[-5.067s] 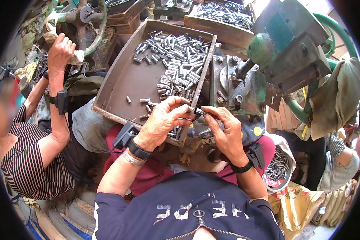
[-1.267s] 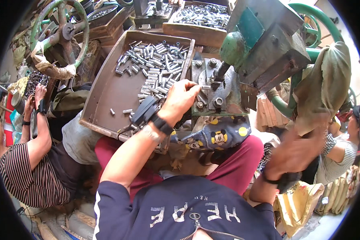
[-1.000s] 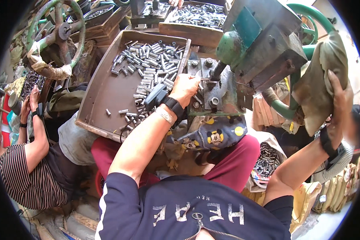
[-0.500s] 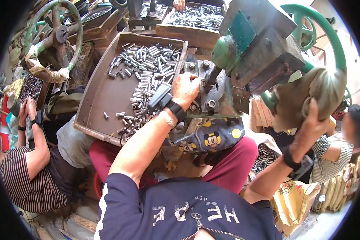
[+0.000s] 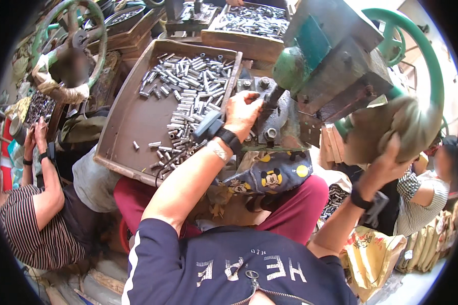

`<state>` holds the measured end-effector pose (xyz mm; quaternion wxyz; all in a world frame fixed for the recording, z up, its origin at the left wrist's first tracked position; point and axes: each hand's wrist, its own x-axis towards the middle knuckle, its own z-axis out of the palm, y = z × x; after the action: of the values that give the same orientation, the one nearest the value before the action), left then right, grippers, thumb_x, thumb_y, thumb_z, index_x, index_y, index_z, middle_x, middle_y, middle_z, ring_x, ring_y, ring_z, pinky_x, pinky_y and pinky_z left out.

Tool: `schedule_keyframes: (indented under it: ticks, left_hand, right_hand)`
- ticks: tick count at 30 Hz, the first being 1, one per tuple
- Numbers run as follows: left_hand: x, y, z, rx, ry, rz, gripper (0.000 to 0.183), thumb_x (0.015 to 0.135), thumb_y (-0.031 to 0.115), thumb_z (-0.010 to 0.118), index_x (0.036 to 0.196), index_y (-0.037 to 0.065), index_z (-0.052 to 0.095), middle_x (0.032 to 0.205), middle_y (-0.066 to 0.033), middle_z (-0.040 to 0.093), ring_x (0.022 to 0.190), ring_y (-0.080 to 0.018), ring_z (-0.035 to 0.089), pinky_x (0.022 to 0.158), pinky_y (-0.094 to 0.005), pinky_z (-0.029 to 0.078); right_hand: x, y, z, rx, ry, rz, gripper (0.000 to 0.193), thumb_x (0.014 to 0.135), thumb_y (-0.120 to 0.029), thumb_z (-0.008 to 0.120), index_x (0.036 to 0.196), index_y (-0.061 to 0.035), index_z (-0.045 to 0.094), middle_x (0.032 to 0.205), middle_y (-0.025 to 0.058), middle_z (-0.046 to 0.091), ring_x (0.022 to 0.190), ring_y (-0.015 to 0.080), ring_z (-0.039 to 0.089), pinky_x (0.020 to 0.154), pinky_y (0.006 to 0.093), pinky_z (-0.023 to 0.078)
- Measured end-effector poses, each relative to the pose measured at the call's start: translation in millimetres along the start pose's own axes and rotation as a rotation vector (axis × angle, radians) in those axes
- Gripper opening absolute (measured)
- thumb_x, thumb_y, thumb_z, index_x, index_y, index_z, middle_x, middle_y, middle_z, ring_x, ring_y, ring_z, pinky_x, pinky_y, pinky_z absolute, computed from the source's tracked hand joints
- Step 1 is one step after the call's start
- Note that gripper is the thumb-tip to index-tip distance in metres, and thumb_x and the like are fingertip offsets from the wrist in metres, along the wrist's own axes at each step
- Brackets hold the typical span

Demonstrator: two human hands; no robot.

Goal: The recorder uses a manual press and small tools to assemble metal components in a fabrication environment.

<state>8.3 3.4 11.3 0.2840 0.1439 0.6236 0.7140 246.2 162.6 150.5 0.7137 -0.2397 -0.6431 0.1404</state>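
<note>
My left hand (image 5: 242,114) reaches to the bolted die plate (image 5: 275,120) of a green hand press. Its thumb and fingertips are pinched together beside the dark punch (image 5: 275,95); whatever they hold is too small or hidden to make out. My right hand (image 5: 386,165) grips the thick cloth wrapping (image 5: 387,129) on the rim of the press's green handwheel (image 5: 434,61). Left of the press, a brown wooden tray (image 5: 118,127) holds a heap of short shiny metal tubes (image 5: 188,99), right beside my left wrist.
A patterned cloth (image 5: 275,175) hangs below the press. A second tray (image 5: 229,38) of metal pieces lies beyond. Another cloth-wrapped handwheel (image 5: 38,38) stands at left, where a person in stripes (image 5: 40,218) works. Another person (image 5: 427,203) sits at right, near yellow sacks (image 5: 371,259).
My right hand has moved a little left and down with the cloth-wrapped part of the wheel. My left hand stays by the punch. The whole view has shifted slightly.
</note>
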Motion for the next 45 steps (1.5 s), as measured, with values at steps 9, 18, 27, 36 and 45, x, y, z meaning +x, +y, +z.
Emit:
schedule_keyframes:
  ticks: [9,18,27,36,45]
  left_hand:
    - [-10.8,-0.4,-31.4,0.467,0.083,0.36,0.026,0.087,0.02,0.069,0.104,0.0,0.071,0.087,-0.0087,0.072,0.078,-0.0171,0.067,0.074,-0.0327,0.054]
    - [-99.6,31.8,-191.7,1.217,0.322,0.263,0.028,0.084,0.027,0.075,0.094,0.003,0.063,0.092,-0.0167,0.066,0.088,-0.0344,0.065,0.076,-0.044,0.051]
    - [-106.4,30.7,-190.0,1.163,0.247,0.179,0.026,0.081,0.011,0.074,0.103,0.001,0.065,0.095,-0.0202,0.072,0.091,-0.0365,0.07,0.08,-0.042,0.054]
    - [-135.1,41.7,-175.1,0.313,0.042,0.041,0.022,0.092,0.006,0.067,0.112,-0.003,0.069,0.098,-0.0075,0.071,0.087,-0.0116,0.067,0.078,-0.0264,0.055]
    - [-150.7,41.8,-130.2,-0.186,-0.08,-0.088,0.024,0.097,0.01,0.064,0.118,-0.001,0.06,0.105,-0.007,0.067,0.091,-0.0142,0.068,0.086,-0.0311,0.058]
  right_hand:
    - [41.9,-41.6,-16.5,-0.217,-0.201,0.026,0.055,0.089,-0.017,0.072,0.128,0.0157,0.05,0.124,0.0223,0.062,0.105,0.0306,0.065,0.096,0.0394,0.051]
    - [-130.9,-139.3,85.8,0.32,-0.947,-0.318,0.035,0.082,0.001,0.065,0.117,-0.0038,0.064,0.103,0.0125,0.067,0.096,0.0313,0.063,0.086,0.0417,0.049]
    - [-259.7,-108.2,202.6,0.035,-1.322,-0.632,0.014,0.08,-0.011,0.061,0.093,-0.0083,0.067,0.099,0.0095,0.063,0.102,0.0274,0.056,0.092,0.0433,0.04]
    - [-188.3,-115.1,123.5,0.613,-1.419,0.632,0.025,0.088,-0.015,0.074,0.107,0.001,0.068,0.095,0.01,0.074,0.087,0.0125,0.07,0.079,0.028,0.054]
    - [-193.3,-112.9,75.8,0.808,-1.065,1.007,0.017,0.09,-0.01,0.074,0.096,0.0012,0.063,0.085,0.0059,0.069,0.072,0.0117,0.069,0.065,0.0232,0.055]
